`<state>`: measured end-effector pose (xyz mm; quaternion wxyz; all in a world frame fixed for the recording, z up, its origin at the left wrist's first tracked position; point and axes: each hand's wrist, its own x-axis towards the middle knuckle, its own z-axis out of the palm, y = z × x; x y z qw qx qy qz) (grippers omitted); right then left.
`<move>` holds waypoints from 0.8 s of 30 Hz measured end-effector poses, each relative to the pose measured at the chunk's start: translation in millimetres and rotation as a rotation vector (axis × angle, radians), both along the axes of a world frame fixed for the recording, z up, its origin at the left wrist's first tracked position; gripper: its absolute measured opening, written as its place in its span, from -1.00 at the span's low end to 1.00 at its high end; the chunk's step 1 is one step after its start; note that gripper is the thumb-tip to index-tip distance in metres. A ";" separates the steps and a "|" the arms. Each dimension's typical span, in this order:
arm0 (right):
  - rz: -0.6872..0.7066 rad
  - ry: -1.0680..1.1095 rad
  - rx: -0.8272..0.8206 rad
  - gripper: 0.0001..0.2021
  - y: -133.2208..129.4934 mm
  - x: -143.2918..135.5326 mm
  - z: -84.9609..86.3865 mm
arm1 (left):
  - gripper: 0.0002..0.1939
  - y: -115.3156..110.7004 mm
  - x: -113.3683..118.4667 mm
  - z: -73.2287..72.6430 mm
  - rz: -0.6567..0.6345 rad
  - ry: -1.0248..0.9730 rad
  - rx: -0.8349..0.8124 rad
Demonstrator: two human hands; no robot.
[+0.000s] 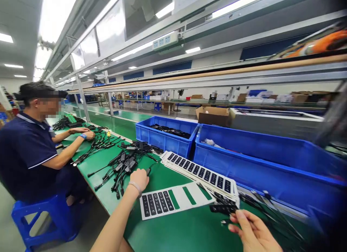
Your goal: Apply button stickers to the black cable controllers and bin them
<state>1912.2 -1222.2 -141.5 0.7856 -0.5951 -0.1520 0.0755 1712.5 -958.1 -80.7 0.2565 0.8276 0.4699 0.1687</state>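
Note:
My left hand [139,179], with a band on the wrist, reaches over the green bench with its fingers curled round a black cable [148,170] at the edge of a cable pile [126,163]. At the lower right, my right hand [253,228] pinches a small black in-line cable controller [222,208] between thumb and fingers. Between my hands lies a white label sheet [187,195], with black button stickers on its left part and bare green slots on its right. Behind it, a stack of fuller label sheets [200,170] rests at a slant.
Blue bins [168,138] stand along the back of the bench [168,232]; one holds black parts. Loose cables [273,212] lie at the right. On the left, a co-worker [32,147] sits on a blue stool [45,219], handling cables. A metal frame [81,96] rises behind.

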 end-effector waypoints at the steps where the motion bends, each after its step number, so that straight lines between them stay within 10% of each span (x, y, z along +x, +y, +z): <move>1: 0.019 0.011 -0.008 -0.56 -0.4 -4.5 4.3 | -0.87 -2.9 1.5 4.3 -0.045 -0.059 -0.015; 7: 0.107 0.064 0.095 -0.71 -1.8 -22.8 26.4 | -0.66 -52.2 54.0 12.9 -0.474 -0.459 -0.529; 16: 0.160 0.160 0.091 -0.75 -9.6 -21.0 25.8 | -0.52 -137.2 84.3 -43.7 -0.644 -0.551 -1.237; 19: 0.200 0.132 0.063 -0.76 -9.8 -20.9 24.5 | -0.45 -134.9 77.1 -49.8 -0.688 -0.499 -1.110; 24: 0.294 0.022 -0.119 -0.78 -9.4 -28.5 25.8 | -0.56 -121.6 73.5 -40.5 -0.665 -0.523 -0.347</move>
